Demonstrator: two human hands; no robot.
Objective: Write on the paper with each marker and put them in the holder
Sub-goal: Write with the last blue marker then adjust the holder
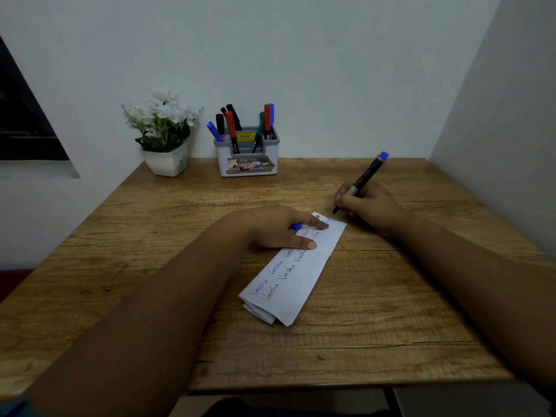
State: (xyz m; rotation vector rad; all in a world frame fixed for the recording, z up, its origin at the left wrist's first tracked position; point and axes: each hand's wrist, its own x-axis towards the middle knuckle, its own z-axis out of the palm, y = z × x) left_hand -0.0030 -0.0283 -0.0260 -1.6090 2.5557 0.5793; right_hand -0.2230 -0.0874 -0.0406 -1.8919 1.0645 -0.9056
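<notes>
A folded white paper [301, 275] with handwritten words lies slantwise on the wooden table [376, 326]. My left hand [276, 227] presses flat on its far end, fingers spread, with a blue marker cap [296, 226] tucked between the fingers. My right hand [370, 206] grips an uncapped blue marker [365, 177], its tip just off the paper's top right corner, its blue end pointing up and away. The grey and white holder [248, 158] stands at the back against the wall, with several black, red, blue and green markers upright in it.
A white pot of white flowers [164, 136] stands left of the holder. Walls close in behind and on the right. The table's front edge [331, 386] is near my body.
</notes>
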